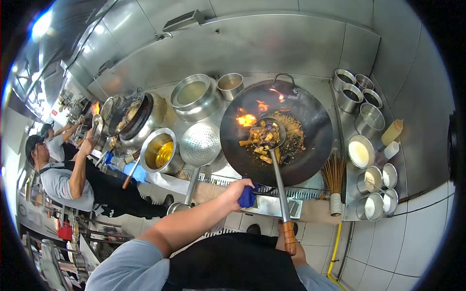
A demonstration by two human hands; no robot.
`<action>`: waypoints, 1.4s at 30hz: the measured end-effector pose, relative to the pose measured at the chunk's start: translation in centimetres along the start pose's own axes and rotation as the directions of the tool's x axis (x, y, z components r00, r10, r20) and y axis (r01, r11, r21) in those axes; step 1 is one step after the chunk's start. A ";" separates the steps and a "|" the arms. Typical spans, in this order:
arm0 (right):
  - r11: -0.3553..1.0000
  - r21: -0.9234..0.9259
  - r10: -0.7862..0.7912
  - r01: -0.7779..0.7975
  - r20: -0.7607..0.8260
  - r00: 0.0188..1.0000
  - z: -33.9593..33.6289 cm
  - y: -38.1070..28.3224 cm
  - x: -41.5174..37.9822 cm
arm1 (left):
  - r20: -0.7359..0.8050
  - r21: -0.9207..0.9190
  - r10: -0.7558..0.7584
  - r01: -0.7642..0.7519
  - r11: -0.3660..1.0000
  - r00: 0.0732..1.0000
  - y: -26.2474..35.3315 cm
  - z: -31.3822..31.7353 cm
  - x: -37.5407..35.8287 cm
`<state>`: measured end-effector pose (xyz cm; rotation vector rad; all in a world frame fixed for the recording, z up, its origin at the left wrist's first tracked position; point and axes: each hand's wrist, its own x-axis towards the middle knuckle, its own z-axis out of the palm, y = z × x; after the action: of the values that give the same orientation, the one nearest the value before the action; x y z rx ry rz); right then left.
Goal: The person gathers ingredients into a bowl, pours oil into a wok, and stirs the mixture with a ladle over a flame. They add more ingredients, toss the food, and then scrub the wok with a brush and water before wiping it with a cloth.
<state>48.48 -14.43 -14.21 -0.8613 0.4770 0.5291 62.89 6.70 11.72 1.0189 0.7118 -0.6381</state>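
My left hand (pixel 237 194) is closed round a dark blue cloth (pixel 247 196) at the near edge of a large black wok (pixel 238 162). Inside the wok lie browned food pieces (pixel 263 154) and crumbly bits, with small flames (pixel 246 120) at the far left. A long-handled ladle (pixel 278 179) rests its bowl among the food, holding some of it. The ladle's wooden grip points down toward my body. My right hand (pixel 290 242) is by that grip, mostly hidden behind it, so its fingers cannot be made out.
Left of the wok are a perforated strainer (pixel 200 144), a pot of yellow oil (pixel 159 151) and a large metal pot (pixel 198 107). A bamboo brush (pixel 335 182) and metal containers (pixel 370 120) line the right side. Co-workers (pixel 73 179) stand at another wok on the left.
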 end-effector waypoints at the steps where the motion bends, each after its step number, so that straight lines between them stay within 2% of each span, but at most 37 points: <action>1: 0.998 -0.050 -0.025 0.026 0.029 0.999 0.1 -0.8 -0.6 | -0.014 -0.001 0.003 -0.003 1.000 1.000 0.1 0.2 -0.1; 2: 0.993 -0.103 -0.048 0.054 0.058 0.997 0.1 -1.7 -1.3 | -0.027 -0.007 0.006 -0.006 1.000 1.000 0.2 0.4 -0.2; 5: 0.956 -0.267 -0.090 0.124 0.135 0.987 -0.2 -3.7 -4.8 | 0.066 -0.025 0.010 -0.008 1.000 0.998 -0.1 -0.6 0.8; 7: 0.919 -0.358 -0.107 0.167 0.180 0.978 3.5 -7.3 -5.6 | 0.121 -0.018 -0.001 0.004 1.000 0.993 -0.1 -0.7 0.6; 10: 0.863 -0.452 -0.150 0.227 0.200 0.968 4.1 -10.1 -8.7 | 0.162 -0.044 -0.028 0.036 0.998 0.986 0.5 0.2 -0.1; 11: 0.932 -0.360 0.045 0.030 0.196 0.980 4.4 -11.4 -9.0 | 0.210 -0.080 -0.050 0.068 0.995 0.976 0.7 0.3 -0.4; 12: 0.948 -0.265 0.238 -0.178 0.211 0.948 4.8 -12.8 -9.2 | 0.258 -0.117 -0.070 0.103 0.988 0.964 0.9 0.4 -0.6; 13: 0.945 -0.280 0.230 -0.171 0.195 0.953 6.1 -14.5 -10.0 | 0.276 -0.086 -0.085 0.113 0.990 0.957 1.1 0.4 -0.6; 15: 0.982 0.074 0.159 -0.174 0.176 0.972 10.8 -18.4 -12.7 | 0.305 -0.058 -0.095 0.118 0.991 0.947 0.8 0.3 0.5; 17: 0.984 0.085 0.141 -0.159 0.190 0.972 17.4 -22.2 -15.0 | 0.338 -0.021 -0.086 0.099 0.995 0.937 -0.2 -0.2 2.0; 18: 0.984 0.072 0.146 -0.161 0.178 0.973 18.1 -23.6 -14.5 | 0.341 -0.041 -0.108 0.130 0.991 0.934 -0.4 -0.1 2.4; 20: 0.958 -0.259 0.176 -0.126 0.182 0.967 18.4 -26.0 -13.4 | 0.286 -0.147 -0.020 0.064 0.987 0.958 -0.6 0.8 1.5; 23: 0.907 -0.417 0.116 -0.062 0.105 0.988 20.6 -31.1 -19.0 | 0.209 -0.197 0.054 -0.012 0.980 0.976 -1.5 1.4 -1.4; 25: 0.931 -0.356 0.144 -0.086 0.139 0.980 18.2 -33.5 -22.4 | 0.139 -0.229 0.126 -0.092 0.969 0.982 -3.1 1.1 -2.8; 26: 0.909 -0.411 0.134 -0.075 0.116 0.984 17.5 -34.8 -24.2 | 0.116 -0.259 0.142 -0.108 0.960 0.983 -4.1 1.3 -3.7; 28: 0.894 -0.428 0.211 -0.129 0.151 0.966 15.2 -37.5 -25.8 | -0.049 -0.217 0.242 -0.247 0.945 0.969 -6.1 2.2 -6.2; 30: 0.782 -0.598 0.264 -0.175 0.065 0.962 14.0 -39.5 -27.0 | -0.123 -0.226 0.262 -0.284 0.932 0.957 -8.1 3.4 -8.8; 32: 0.730 -0.646 0.324 -0.223 0.039 0.945 14.0 -40.2 -28.0 | -0.274 -0.120 0.394 -0.438 0.891 0.877 -9.9 4.7 -11.1; 33: 0.677 -0.684 0.367 -0.270 -0.004 0.930 14.0 -40.4 -28.3 | -0.303 -0.149 0.477 -0.535 0.831 0.825 -11.0 5.4 -11.6; 34: 0.664 -0.697 0.384 -0.271 0.007 0.923 13.8 -40.2 -28.3 | -0.328 -0.155 0.477 -0.545 0.824 0.815 -12.3 5.7 -11.7; 36: 0.596 -0.761 0.436 -0.257 0.038 0.899 13.8 -39.8 -27.8 | -0.390 -0.029 0.618 -0.680 0.733 0.682 -14.5 6.1 -11.4; 38: 0.557 -0.794 0.489 -0.243 0.078 0.869 14.8 -38.7 -28.3 | -0.466 -0.055 0.618 -0.717 0.695 0.634 -15.6 7.0 -13.5; 40: 0.591 -0.769 0.555 -0.244 0.168 0.815 16.3 -37.5 -29.6 | -0.515 0.032 0.629 -0.720 0.693 0.583 -16.8 6.9 -15.3; 41: 0.625 -0.724 0.607 -0.292 0.215 0.765 16.6 -37.1 -30.1 | -0.553 0.100 0.650 -0.732 0.673 0.522 -17.5 6.6 -15.7; 42: 0.600 -0.751 0.630 -0.277 0.231 0.741 16.6 -37.0 -30.4 | -0.561 0.124 0.643 -0.715 0.688 0.521 -18.5 5.6 -15.8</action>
<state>50.53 -28.35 34.50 -1.2592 0.0096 1.4574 40.49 -3.36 16.18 1.2767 0.7671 0.4468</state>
